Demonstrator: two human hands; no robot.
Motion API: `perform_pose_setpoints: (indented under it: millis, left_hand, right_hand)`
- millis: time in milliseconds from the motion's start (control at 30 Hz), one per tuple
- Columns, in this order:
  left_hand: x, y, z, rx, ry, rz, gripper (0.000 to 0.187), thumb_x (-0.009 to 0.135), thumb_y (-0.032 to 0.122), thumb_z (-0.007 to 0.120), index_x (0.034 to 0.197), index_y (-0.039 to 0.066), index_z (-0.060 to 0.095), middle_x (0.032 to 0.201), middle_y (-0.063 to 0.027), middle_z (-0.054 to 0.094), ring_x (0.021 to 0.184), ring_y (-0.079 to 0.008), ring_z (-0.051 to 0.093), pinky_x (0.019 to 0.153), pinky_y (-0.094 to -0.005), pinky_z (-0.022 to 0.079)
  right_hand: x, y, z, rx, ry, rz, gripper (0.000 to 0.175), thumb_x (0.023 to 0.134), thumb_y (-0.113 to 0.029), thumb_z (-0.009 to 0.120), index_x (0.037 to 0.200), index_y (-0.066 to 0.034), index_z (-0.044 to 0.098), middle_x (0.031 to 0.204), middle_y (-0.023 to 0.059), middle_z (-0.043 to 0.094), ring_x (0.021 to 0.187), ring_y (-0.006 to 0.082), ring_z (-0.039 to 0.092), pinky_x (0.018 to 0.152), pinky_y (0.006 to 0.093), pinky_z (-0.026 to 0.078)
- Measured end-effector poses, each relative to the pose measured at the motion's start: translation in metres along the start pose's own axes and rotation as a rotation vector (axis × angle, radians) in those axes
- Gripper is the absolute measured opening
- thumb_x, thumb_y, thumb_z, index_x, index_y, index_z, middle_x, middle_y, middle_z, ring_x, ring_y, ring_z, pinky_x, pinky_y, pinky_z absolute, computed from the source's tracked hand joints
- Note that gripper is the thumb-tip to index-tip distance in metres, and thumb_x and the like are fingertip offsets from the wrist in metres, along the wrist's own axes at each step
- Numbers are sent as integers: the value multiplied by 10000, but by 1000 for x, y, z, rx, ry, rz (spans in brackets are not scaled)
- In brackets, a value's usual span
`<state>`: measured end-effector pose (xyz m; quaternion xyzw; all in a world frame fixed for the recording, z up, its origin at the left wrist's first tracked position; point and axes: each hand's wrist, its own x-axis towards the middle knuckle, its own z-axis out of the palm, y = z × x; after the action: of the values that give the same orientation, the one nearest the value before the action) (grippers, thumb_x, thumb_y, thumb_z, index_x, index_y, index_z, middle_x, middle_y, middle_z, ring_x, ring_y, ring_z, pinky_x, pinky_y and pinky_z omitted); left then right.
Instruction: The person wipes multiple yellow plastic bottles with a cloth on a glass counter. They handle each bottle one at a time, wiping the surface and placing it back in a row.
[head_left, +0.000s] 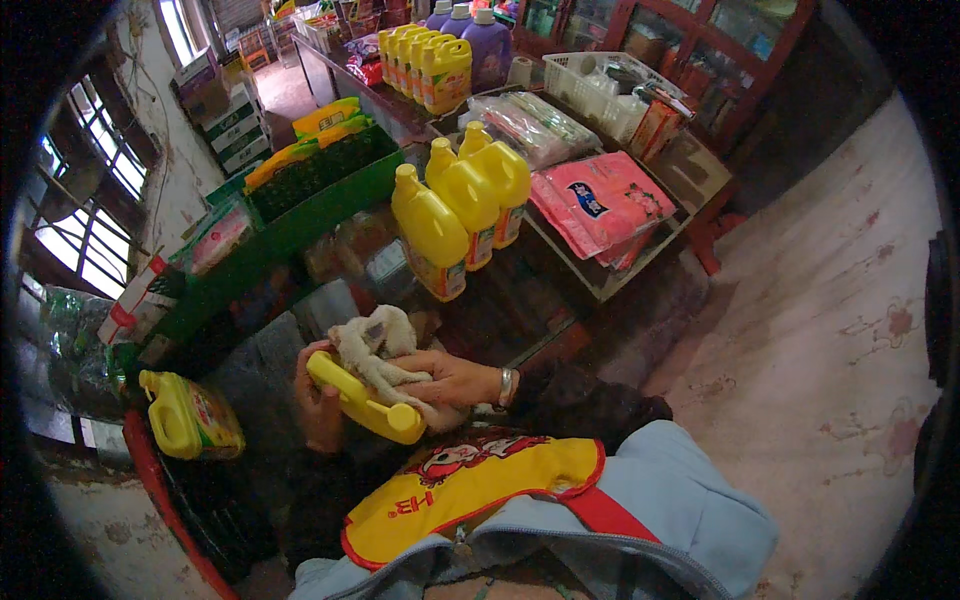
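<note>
My left hand (318, 401) grips a yellow plastic jug (360, 401), which lies tilted near my apron, its cap towards the lower right. My right hand (442, 379) presses a cream-coloured cloth (375, 352) against the jug's side; a metal bracelet circles that wrist. Another yellow jug (184, 420) stands on the left, apart from my hands. Beyond the cloth, several yellow jugs (431, 225) stand on the glass-topped counter (525, 300).
A green box (322, 195) with yellow packets runs along the counter's left side. Pink tissue packs (600, 199) lie in a shallow tray at the right, near a white plastic basket (592, 94). Farther back are yellow jugs (446, 71) and purple bottles (489, 49). Stacked cartons (236, 127) stand left.
</note>
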<state>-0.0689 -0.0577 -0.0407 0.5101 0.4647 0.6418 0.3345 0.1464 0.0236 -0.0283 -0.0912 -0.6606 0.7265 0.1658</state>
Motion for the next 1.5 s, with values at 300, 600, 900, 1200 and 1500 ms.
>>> perform_pose_setpoints:
  millis: [300, 600, 900, 1200, 1500]
  left_hand:
    - [-1, -2, 7, -115, 10, -40, 813, 738, 691, 642, 1225, 61, 477, 1092, -59, 559, 989, -152, 559, 871, -300, 476]
    - [-3, -27, 6, -355, -34, -120, 788, 771, 586, 684, 1298, 61, 425, 1187, -96, 554, 1070, -206, 576, 934, -355, 489]
    - [0, -14, 19, -492, -54, -213, 759, 820, 500, 663, 1344, 16, 404, 1282, -148, 519, 1125, -278, 560, 975, -420, 463]
    - [-3, -25, 21, -631, -117, -254, 546, 933, 455, 538, 1300, 71, 413, 1231, -127, 550, 1074, -243, 592, 950, -378, 482]
    - [-4, -24, 29, -407, -23, -203, 544, 1014, 421, 305, 1441, 88, 266, 1392, -151, 394, 1249, -271, 459, 1021, -408, 417]
  right_hand:
    - [9, -15, -2, -305, 45, -35, 701, 847, -237, 680, 1436, -62, 344, 1378, 159, 465, 1266, 246, 440, 1061, 344, 335]
    - [18, -30, 4, -475, 140, -260, 815, 704, -208, 781, 1407, -89, 387, 1388, 225, 369, 1298, 384, 369, 1085, 419, 302]
    - [10, -12, 20, -522, 249, -408, 595, 802, -199, 678, 1338, -56, 463, 1306, 209, 428, 1260, 363, 407, 1055, 422, 327]
    - [2, 9, 20, -441, 296, -267, 453, 893, -202, 514, 1321, -58, 471, 1353, 228, 404, 1259, 415, 383, 1075, 452, 287]
    - [51, -15, -5, -327, 157, -253, 567, 888, -168, 567, 1413, -91, 366, 1320, 148, 482, 1217, 253, 461, 1053, 356, 340]
